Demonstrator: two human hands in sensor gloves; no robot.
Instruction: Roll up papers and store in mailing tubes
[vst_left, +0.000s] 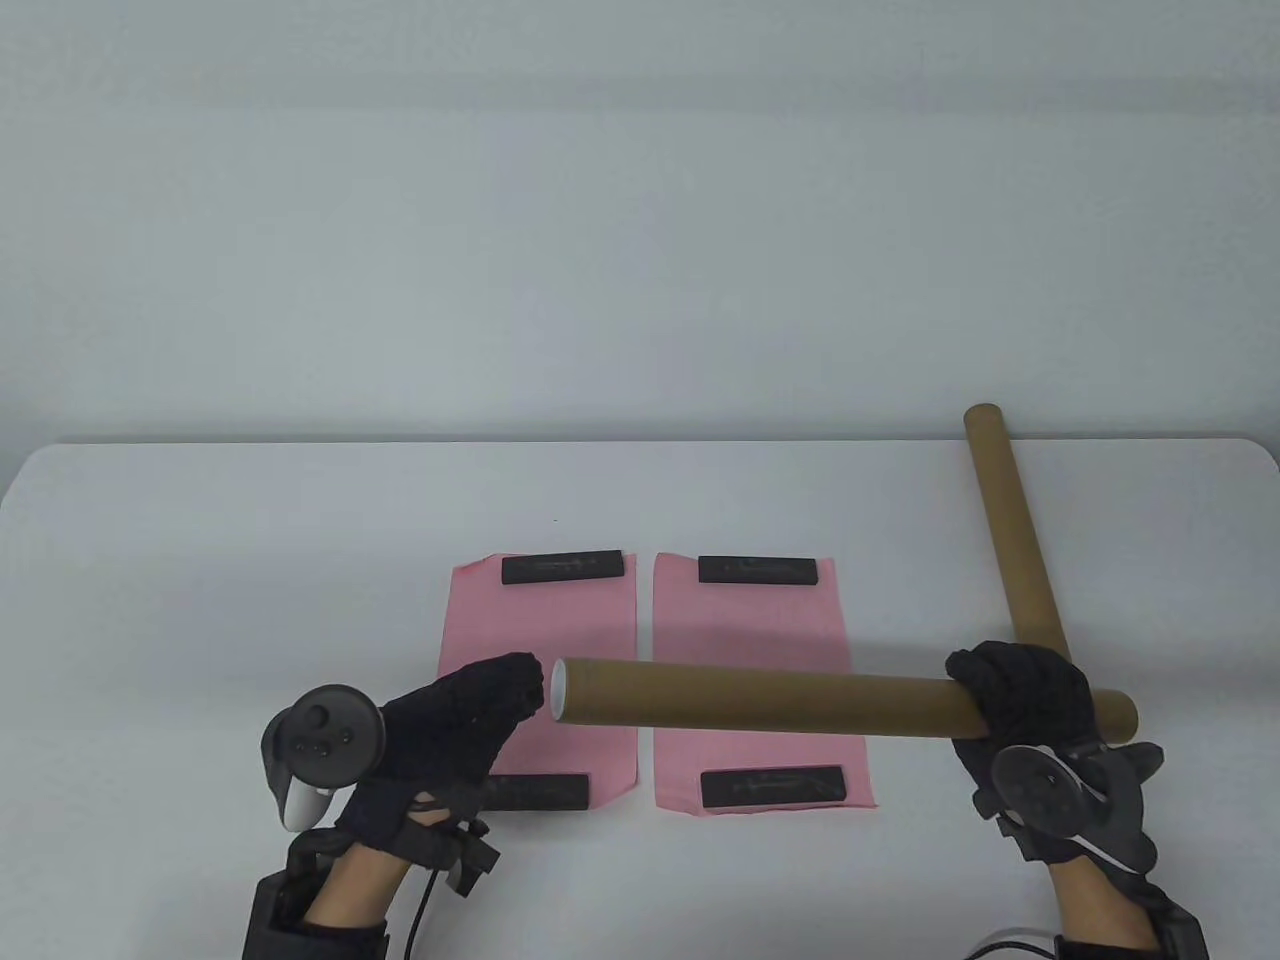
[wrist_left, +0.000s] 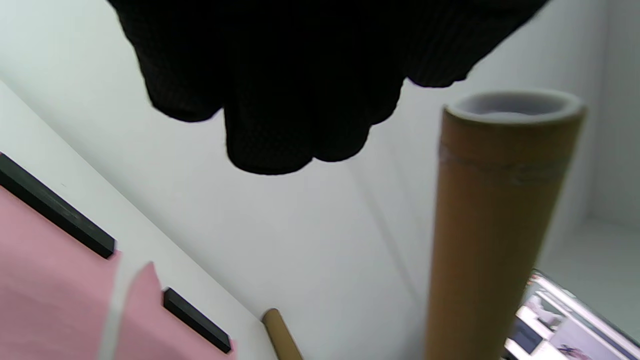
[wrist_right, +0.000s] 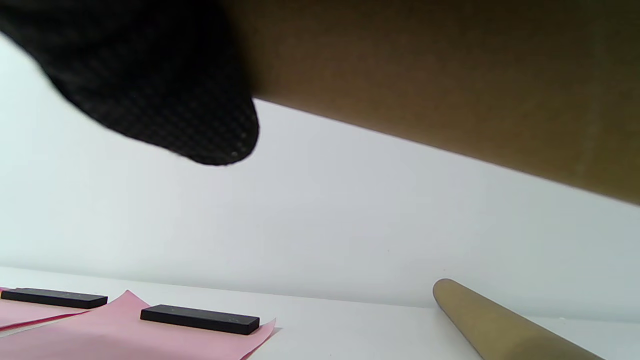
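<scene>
1. My right hand is nearest, at the table's front right, fingers curled over the top of a brown mailing tube and gripping it close to its right end. The tracker sits on the back of that hand.
2. The tube I hold runs almost level across the front of the table, lifted above it, its left end with a white rim pointing at my left hand.
3. My left hand is at the front left, fingertips just beside that open end. From the left wrist view the fingers hang bunched together; I cannot tell whether they touch the rim, and they seem to hold nothing.
4. Under the tube lie two pink papers side by side: the left paper and the right paper, flat on the table.
5. Each sheet is pinned by black bars: near bars at the front edges, far bars at the back edges.
6. Farthest off, a second mailing tube lies on the table at the right, slanting away from my right hand, its far end reaching past the table's back edge.
</scene>
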